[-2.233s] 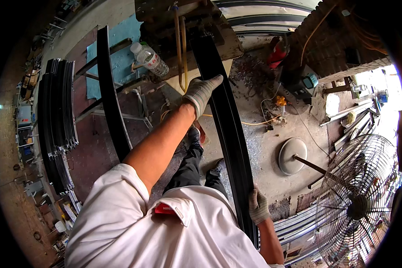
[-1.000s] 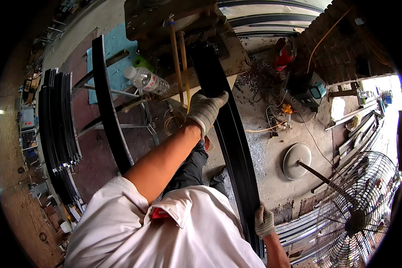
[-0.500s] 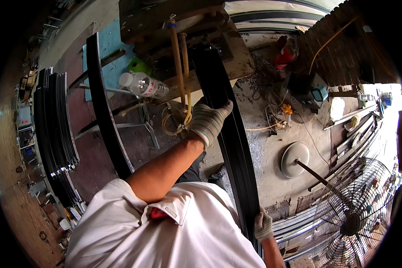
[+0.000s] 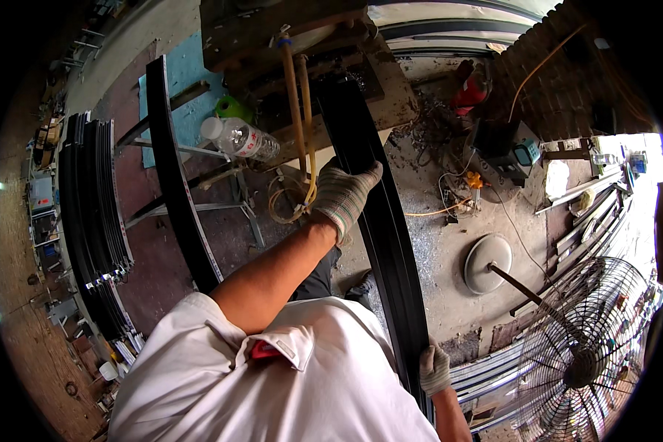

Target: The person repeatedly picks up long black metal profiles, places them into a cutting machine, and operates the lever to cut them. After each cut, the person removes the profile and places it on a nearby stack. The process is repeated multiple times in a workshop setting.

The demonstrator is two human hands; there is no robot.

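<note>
One long black metal strip [image 4: 390, 243] runs down the frame's centre; the gloved left hand [image 4: 342, 195] grips it mid-frame, the right hand [image 4: 435, 368] lower right. One plastic bottle [image 4: 239, 138] lies upper left, contents unclear.

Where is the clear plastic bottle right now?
In the head view, the plastic bottle lies upper left on a metal stand, left of the yellow hoses and the gloved left hand.
</note>
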